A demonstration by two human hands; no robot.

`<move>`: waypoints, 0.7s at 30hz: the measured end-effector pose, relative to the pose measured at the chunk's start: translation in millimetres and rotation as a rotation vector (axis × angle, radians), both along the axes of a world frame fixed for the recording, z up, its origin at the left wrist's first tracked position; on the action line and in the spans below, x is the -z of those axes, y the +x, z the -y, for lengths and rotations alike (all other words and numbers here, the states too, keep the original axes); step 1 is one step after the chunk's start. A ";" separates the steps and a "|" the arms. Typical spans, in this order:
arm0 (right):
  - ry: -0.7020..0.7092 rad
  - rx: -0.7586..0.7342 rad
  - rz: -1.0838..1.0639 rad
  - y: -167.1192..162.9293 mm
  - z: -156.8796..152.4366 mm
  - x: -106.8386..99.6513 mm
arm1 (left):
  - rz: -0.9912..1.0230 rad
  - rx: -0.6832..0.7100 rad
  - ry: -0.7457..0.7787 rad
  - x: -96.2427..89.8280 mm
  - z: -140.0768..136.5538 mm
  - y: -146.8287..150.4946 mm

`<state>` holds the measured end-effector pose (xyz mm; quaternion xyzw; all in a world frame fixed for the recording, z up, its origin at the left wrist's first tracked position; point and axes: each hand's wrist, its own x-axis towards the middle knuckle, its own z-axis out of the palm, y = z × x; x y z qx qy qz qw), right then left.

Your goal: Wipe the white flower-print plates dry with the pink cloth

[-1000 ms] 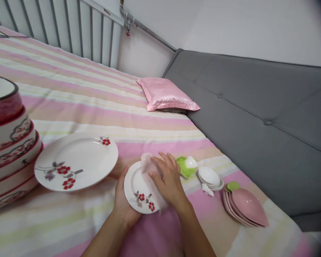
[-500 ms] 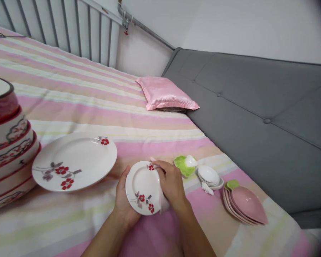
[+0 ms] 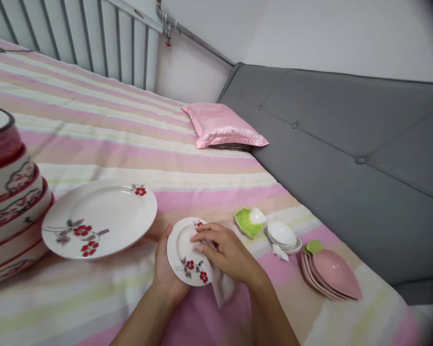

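Observation:
A small white plate point(image 3: 181, 248) with red flowers and grey leaves is tilted towards me, held at its left edge and from beneath by my left hand point(image 3: 166, 271). My right hand point(image 3: 225, 252) rests over the plate's right side, its fingers bent around a pale, thin cloth point(image 3: 222, 286) that hangs below the palm and looks like a tissue or wipe. To the left lies a larger white plate point(image 3: 104, 211) with the same flower pattern.
Patterned bowls point(image 3: 14, 211) are stacked at the far left. On the right sit a green leaf-shaped dish point(image 3: 247, 223), small white dishes point(image 3: 281, 234) and stacked pink dishes point(image 3: 335, 274). Behind are a pink pillow point(image 3: 223, 125) and the grey headboard point(image 3: 321, 129).
My right hand has slid from the small plate's right rim onto its face, leftwards, with the cloth now hanging lower. My left hand keeps its hold.

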<state>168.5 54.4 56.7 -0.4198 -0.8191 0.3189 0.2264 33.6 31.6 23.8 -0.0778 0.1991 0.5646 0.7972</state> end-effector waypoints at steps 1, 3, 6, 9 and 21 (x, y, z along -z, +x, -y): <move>0.011 0.018 0.003 -1.2 -0.2 1.9 | 0.009 -0.003 0.003 0.1 0.2 -0.3; 0.039 0.063 0.014 -1.7 -1.8 5.7 | 0.022 -0.004 0.005 0.0 0.8 -0.6; 0.072 0.092 0.051 -0.1 -4.6 10.0 | 0.037 0.003 -0.008 -0.1 1.1 -0.4; 0.076 0.107 0.076 1.3 -5.5 11.1 | 0.055 0.009 -0.002 0.8 1.0 -0.1; -0.179 0.045 0.138 9.4 2.0 -2.2 | 0.075 0.081 0.029 3.3 1.7 -0.6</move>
